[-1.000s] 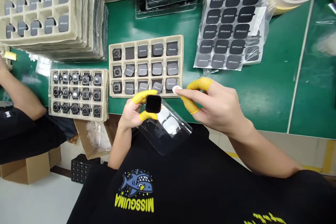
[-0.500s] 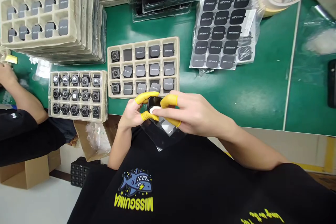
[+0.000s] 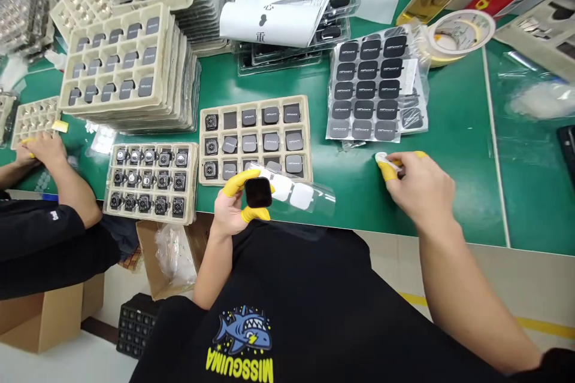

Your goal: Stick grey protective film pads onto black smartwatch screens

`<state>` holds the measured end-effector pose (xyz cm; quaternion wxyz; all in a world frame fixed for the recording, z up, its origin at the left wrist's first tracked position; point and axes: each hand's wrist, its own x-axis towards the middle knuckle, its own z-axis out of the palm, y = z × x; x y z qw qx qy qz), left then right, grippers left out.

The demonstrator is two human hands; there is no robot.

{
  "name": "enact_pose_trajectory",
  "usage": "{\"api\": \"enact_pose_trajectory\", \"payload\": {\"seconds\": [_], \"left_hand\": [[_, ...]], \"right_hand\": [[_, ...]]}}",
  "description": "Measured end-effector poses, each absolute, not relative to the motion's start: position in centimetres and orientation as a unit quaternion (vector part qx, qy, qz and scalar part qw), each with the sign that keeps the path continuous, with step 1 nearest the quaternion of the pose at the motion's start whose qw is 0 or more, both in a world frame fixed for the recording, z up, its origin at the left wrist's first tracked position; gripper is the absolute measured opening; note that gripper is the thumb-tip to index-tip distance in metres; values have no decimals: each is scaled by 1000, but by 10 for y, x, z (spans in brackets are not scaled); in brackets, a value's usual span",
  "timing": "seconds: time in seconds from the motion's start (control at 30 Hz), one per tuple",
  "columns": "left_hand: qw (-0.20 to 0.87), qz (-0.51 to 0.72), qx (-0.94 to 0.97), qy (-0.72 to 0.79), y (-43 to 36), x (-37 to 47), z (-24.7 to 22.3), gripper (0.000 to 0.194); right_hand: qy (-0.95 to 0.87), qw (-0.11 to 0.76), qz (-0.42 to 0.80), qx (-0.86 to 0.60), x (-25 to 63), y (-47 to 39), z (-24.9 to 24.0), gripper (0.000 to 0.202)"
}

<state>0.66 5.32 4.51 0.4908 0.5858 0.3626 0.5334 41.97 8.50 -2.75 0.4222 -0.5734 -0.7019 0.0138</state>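
My left hand (image 3: pixel 230 209), in yellow finger cots, holds a smartwatch (image 3: pixel 258 192) by its edges between thumb and fingers, its dark square screen turned up. From behind the watch a clear plastic strip (image 3: pixel 302 196) with white square patches reaches to the right; whether the fingers grip it too I cannot tell. Over the bench at right, my right hand (image 3: pixel 420 188) pinches a small white wad (image 3: pixel 384 159), perhaps cloth or tissue. A beige tray (image 3: pixel 308 131) behind the left hand carries watches in its left column and dark square labelled pieces elsewhere.
Another tray of watches (image 3: pixel 150 179) lies at left, before a tall stack of trays (image 3: pixel 177 90). Sheets of black HiFuture stickers (image 3: pixel 363 90) and tape rolls (image 3: pixel 462 36) lie at the back right. A co-worker's hands (image 3: pixel 45 146) rest at far left.
My right hand has left the watch and moved right with the white wad. The watch stays in my left hand, screen now fully exposed, and the strip swung out to the right.
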Motion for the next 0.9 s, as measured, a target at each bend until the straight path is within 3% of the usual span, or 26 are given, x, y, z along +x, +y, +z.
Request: {"api": "enact_pose_trajectory", "payload": {"seconds": [0.1,0.2,0.3,0.37,0.43,0.73,0.9], "left_hand": [[466,545,594,366,51,9,49,81],[453,535,606,376,47,12,50,81],[432,526,629,376,42,14,51,82],[409,522,653,366,37,15,53,79],[388,511,681,352,32,13,59,73],[235,255,912,221,21,-10,117,38],[368,378,801,283,1,-7,115,41]], "right_hand": [[-673,460,0,-580,418,89,-45,40],[-603,534,29,-592,392,73,-27,35],[-579,530,281,-552,350,43,15,25],[-595,457,460,-475,322,28,42,47],[-588,438,521,-437,301,23,60,61],[-461,446,638,-428,278,38,60,58],[-513,508,512,-466,281,28,71,56]]}}
